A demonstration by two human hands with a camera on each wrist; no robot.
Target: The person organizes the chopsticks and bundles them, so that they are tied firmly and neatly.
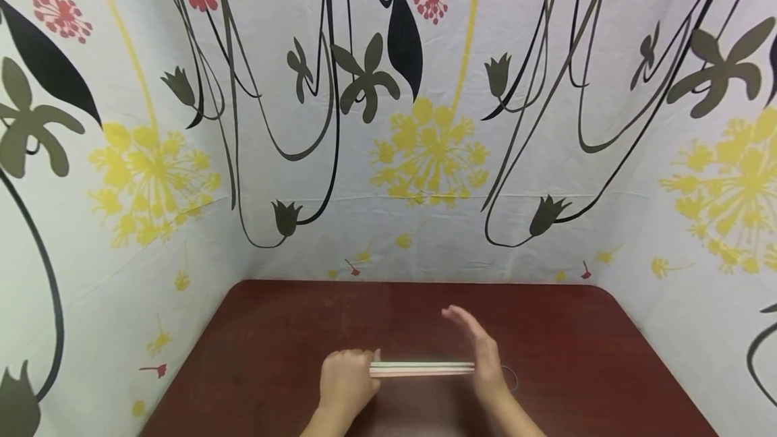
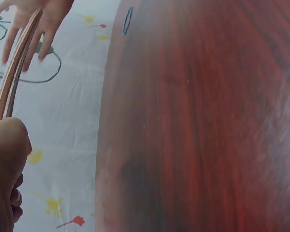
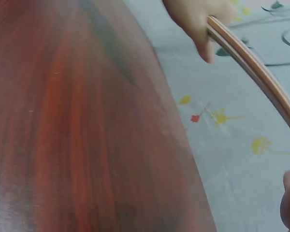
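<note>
In the head view my left hand [image 1: 348,383] grips one end of a bundle of thin, straight chopsticks [image 1: 421,369], held level above the table. My right hand [image 1: 487,359] has its fingers stretched upward, and its palm is right at the bundle's other end. The left wrist view shows the chopsticks [image 2: 15,72] running from the curled left fist to the spread right hand [image 2: 38,19]. From the right wrist, the left hand [image 3: 195,21] is seen around the far end of the bundle. A thin loop like a rubber band [image 2: 124,25] lies on the tabletop.
The dark red wooden table [image 1: 291,315] has rounded far corners. White cloth [image 1: 419,255] printed with flowers and stems hangs behind it and along both sides.
</note>
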